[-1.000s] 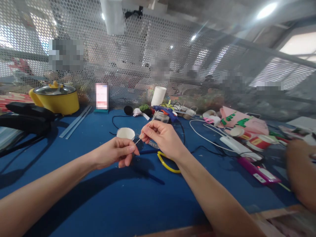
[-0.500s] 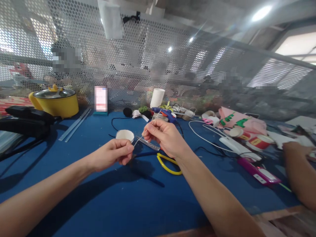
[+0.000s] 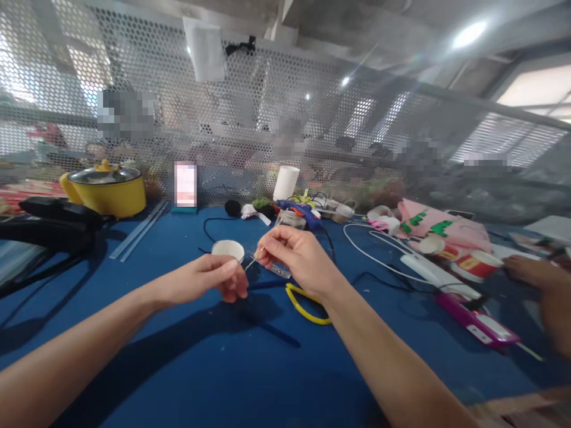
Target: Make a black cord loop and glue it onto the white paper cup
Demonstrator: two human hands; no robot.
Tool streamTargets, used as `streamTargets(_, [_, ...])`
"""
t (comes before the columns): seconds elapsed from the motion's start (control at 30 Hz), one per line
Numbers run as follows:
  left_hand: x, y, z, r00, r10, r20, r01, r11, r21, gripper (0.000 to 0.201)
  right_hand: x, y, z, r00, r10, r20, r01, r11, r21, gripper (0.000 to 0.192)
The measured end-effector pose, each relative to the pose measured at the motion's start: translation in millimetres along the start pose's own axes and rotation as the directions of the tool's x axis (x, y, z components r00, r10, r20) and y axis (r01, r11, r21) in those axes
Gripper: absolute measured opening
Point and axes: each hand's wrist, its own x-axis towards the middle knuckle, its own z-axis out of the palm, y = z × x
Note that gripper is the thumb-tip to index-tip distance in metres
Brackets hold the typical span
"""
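My left hand has its thumb and forefinger pinched on one end of a thin pale strand. Just right of it, my right hand grips the same strand, whose upper tip pokes out above the fingers. Whether it is wire or thread I cannot tell. Behind my left fingers sits a white paper cup, partly covered. Below my right hand lie a bent yellow tube and a dark blue strip. A clear flat piece shows partly under the right fingers.
A blue glue gun and a white ribbed cup stack stand behind. At left are a yellow pot and a black-handled object; at right, a white power strip, a purple device and another person's hand.
The lower fingers of my left hand have loosened a little, and the pale strand between my hands shows shorter. The view has tilted slightly upward. The other person's hand has moved left.
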Motion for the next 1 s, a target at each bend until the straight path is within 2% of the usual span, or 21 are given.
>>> streamTargets(0.13, [1.1,-4.7,5.8,0.996,-0.054,-0.076,0.044,0.991,-0.128,0.030,-2.2,5.3,9.2,0.997,0.032,0.069,-0.032,0.999,-0.003,0.014])
streamTargets(0.23, [2.4,-10.1,10.6,0.990,-0.076,-0.121,0.053,0.982,-0.182,0.028,-1.7,8.7,13.6,0.997,0.034,0.074,-0.034,0.999,0.004,0.014])
streamTargets(0.37, [3.6,-12.0,12.0,0.984,-0.105,-0.142,0.070,0.971,-0.228,0.028,0.4,11.2,13.0,0.997,0.032,0.064,-0.033,0.999,0.012,0.013])
streamTargets(0.53, [5.0,-12.2,12.1,0.981,-0.120,-0.154,0.070,0.953,-0.294,0.028,2.8,16.9,9.2,0.993,0.091,0.081,-0.097,0.993,0.071,0.017])
streamTargets(0.77, [5.1,-13.3,13.7,0.992,-0.094,-0.079,0.052,0.907,-0.418,0.027,2.7,18.9,9.1,0.989,0.111,0.095,-0.129,0.971,0.203,0.018])
streamTargets(1.0, [4.0,-17.3,13.3,0.995,-0.099,-0.027,0.071,0.851,-0.520,0.027,1.3,16.7,8.7,0.987,0.115,0.108,-0.132,0.978,0.164,0.019])
